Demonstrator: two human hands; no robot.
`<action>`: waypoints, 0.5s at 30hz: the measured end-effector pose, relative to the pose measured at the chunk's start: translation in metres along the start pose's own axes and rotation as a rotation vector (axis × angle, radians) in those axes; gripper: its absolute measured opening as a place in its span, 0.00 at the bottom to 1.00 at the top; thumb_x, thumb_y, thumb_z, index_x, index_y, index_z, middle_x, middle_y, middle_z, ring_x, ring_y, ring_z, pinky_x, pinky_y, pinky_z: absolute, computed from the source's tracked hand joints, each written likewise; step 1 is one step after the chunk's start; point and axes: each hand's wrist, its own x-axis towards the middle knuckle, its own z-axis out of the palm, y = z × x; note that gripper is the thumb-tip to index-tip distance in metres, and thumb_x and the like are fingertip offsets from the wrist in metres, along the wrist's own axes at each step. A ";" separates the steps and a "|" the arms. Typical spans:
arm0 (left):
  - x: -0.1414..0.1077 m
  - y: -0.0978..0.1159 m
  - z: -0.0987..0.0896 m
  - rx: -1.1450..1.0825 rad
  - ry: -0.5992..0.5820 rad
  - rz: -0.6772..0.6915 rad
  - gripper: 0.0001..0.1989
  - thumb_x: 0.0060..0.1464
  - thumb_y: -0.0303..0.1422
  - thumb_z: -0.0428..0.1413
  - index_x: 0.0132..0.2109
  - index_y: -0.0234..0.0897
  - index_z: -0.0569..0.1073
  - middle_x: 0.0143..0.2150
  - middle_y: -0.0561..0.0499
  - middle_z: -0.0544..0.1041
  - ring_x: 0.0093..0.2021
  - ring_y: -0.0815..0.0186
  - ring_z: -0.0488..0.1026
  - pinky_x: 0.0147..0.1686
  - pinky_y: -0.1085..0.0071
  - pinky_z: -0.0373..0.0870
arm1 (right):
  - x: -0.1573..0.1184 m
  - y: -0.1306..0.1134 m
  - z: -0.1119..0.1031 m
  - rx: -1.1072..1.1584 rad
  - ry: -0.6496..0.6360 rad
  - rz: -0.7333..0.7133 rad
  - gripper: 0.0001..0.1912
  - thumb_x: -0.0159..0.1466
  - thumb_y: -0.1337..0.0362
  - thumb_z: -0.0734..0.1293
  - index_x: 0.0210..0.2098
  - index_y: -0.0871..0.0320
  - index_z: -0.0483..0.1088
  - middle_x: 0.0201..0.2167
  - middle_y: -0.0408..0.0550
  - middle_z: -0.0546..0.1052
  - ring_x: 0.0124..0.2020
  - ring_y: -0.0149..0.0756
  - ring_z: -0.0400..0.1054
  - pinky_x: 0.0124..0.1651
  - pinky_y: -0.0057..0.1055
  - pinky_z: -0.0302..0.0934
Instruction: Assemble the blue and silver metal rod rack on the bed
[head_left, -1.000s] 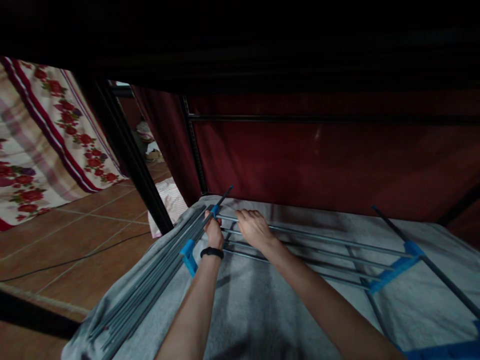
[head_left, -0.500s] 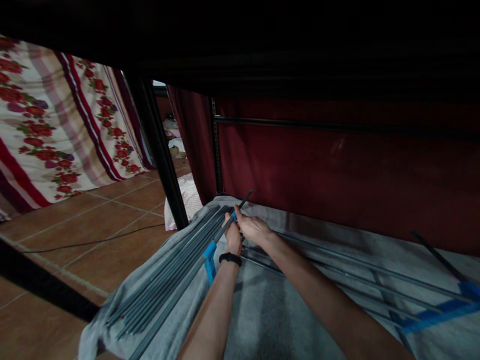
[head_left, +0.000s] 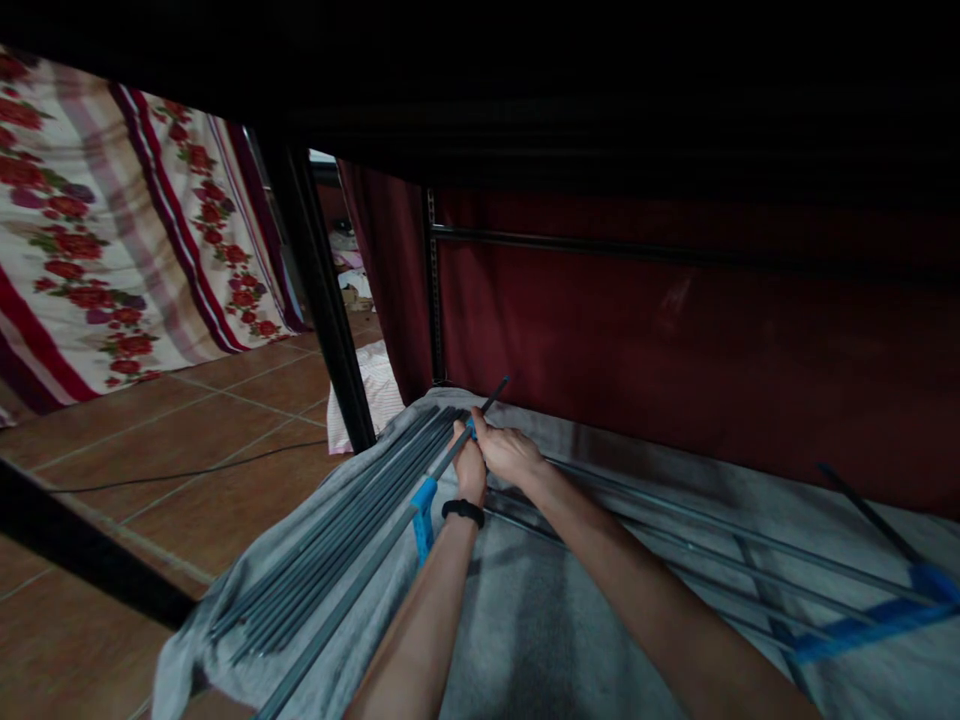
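A long grey tube [head_left: 341, 612] slants from the lower left up to a thin dark end above my hands. My left hand [head_left: 470, 470] is closed around it near the far end, with a black band on the wrist. Pressed close on the other side, my right hand [head_left: 511, 455] is closed at a small blue plastic bracket [head_left: 472, 427] on the tube, mostly hidden by fingers. Lower along the tube sits another blue plastic bracket [head_left: 423, 497], its arm hanging down. Left of the tube, a bundle of thin grey rods [head_left: 345, 545] lies on a grey cloth [head_left: 517, 640].
On the right, several rods run into a blue plastic bar [head_left: 870, 632] with a dark tube [head_left: 870, 515] sticking up. A black post [head_left: 319, 290] stands at the left. Dark boards hang low overhead. A maroon panel [head_left: 637, 360] closes the back.
The view has shifted slightly. Both hands stay at the same spot on the tube, with barely any movement of the fingers.
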 end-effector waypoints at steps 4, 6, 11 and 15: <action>0.000 0.002 -0.001 0.029 -0.018 0.014 0.23 0.62 0.51 0.56 0.29 0.38 0.69 0.26 0.56 0.67 0.29 0.67 0.67 0.34 0.69 0.67 | -0.003 -0.005 -0.003 -0.009 0.032 0.012 0.33 0.73 0.70 0.53 0.75 0.65 0.43 0.50 0.64 0.81 0.50 0.47 0.77 0.55 0.43 0.66; -0.001 0.005 -0.003 0.049 -0.044 0.015 0.25 0.61 0.54 0.56 0.27 0.39 0.67 0.23 0.57 0.64 0.25 0.68 0.64 0.29 0.70 0.65 | -0.019 -0.008 0.000 0.008 0.167 0.010 0.32 0.74 0.68 0.55 0.75 0.64 0.45 0.53 0.63 0.79 0.54 0.46 0.74 0.60 0.44 0.63; -0.005 0.017 -0.007 0.098 -0.099 0.015 0.28 0.61 0.56 0.53 0.23 0.40 0.64 0.20 0.56 0.64 0.22 0.69 0.61 0.25 0.71 0.60 | -0.119 0.008 0.057 0.219 0.590 0.133 0.22 0.75 0.63 0.55 0.66 0.54 0.65 0.60 0.56 0.75 0.60 0.42 0.68 0.63 0.41 0.60; -0.001 0.022 0.001 0.093 -0.067 -0.009 0.24 0.62 0.53 0.51 0.27 0.40 0.66 0.22 0.56 0.68 0.24 0.68 0.64 0.25 0.72 0.60 | -0.229 0.071 0.129 0.510 0.903 0.586 0.16 0.74 0.59 0.54 0.49 0.53 0.72 0.47 0.54 0.80 0.50 0.43 0.74 0.52 0.39 0.68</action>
